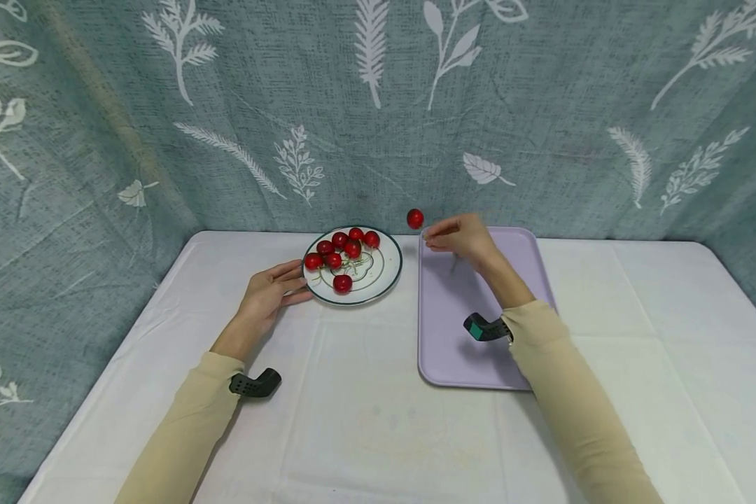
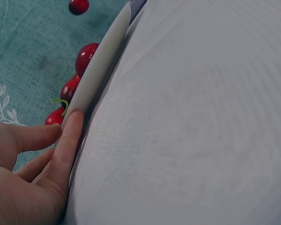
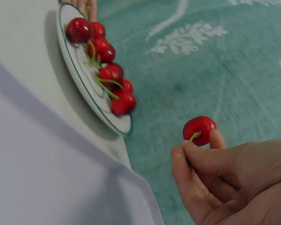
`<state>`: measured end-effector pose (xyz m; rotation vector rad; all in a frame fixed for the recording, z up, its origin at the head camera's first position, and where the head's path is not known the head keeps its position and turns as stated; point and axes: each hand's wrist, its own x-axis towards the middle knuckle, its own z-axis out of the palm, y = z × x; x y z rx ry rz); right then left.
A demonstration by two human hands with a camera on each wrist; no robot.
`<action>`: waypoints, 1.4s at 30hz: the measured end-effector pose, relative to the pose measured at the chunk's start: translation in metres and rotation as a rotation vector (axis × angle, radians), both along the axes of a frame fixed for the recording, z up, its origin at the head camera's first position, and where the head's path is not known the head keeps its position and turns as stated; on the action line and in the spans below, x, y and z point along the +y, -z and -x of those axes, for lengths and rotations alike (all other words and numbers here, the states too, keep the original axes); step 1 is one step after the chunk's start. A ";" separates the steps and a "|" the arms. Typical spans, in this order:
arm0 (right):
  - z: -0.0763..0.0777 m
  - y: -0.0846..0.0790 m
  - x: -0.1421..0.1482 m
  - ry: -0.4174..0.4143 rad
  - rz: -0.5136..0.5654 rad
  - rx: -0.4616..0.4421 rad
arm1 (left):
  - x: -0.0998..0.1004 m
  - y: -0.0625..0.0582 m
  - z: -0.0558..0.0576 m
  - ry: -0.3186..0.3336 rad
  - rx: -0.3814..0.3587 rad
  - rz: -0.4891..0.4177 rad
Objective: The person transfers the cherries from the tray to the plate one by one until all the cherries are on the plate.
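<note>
In the head view, my right hand point(image 1: 463, 238) is raised over the far left part of a lilac tray point(image 1: 441, 336). Its thumb and fingertips pinch the green stem of a red cherry point(image 3: 199, 130), which hangs clear of the fingers at the far left corner of the tray. To the left stands a white plate point(image 1: 365, 295) with a dark rim, carrying several red cherries point(image 1: 343, 283), some with green stems. My left hand point(image 1: 267, 294) touches the plate's left edge with fairly straight fingers and thumb, as the left wrist view also shows.
A white cloth point(image 1: 365, 434) covers the table. Plate and tray stand apart near its far edge, with a narrow gap between them. Behind rises a teal curtain point(image 1: 327, 84) with white leaf prints. Each wrist wears a black camera mount point(image 1: 255, 383).
</note>
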<state>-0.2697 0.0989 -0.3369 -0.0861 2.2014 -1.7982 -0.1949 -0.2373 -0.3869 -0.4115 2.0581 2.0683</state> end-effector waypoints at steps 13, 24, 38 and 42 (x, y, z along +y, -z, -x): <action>-0.005 0.015 -0.045 -0.112 0.043 0.073 | 0.000 -0.001 0.001 0.001 -0.015 -0.006; -0.011 0.026 -0.077 -0.216 -0.081 0.244 | 0.000 0.000 0.000 0.010 0.016 0.007; -0.014 0.039 -0.111 -0.151 -0.109 0.271 | 0.001 0.002 -0.001 -0.006 0.012 -0.011; -0.015 0.041 -0.118 -0.175 -0.150 0.323 | 0.001 0.003 -0.002 -0.011 0.017 -0.010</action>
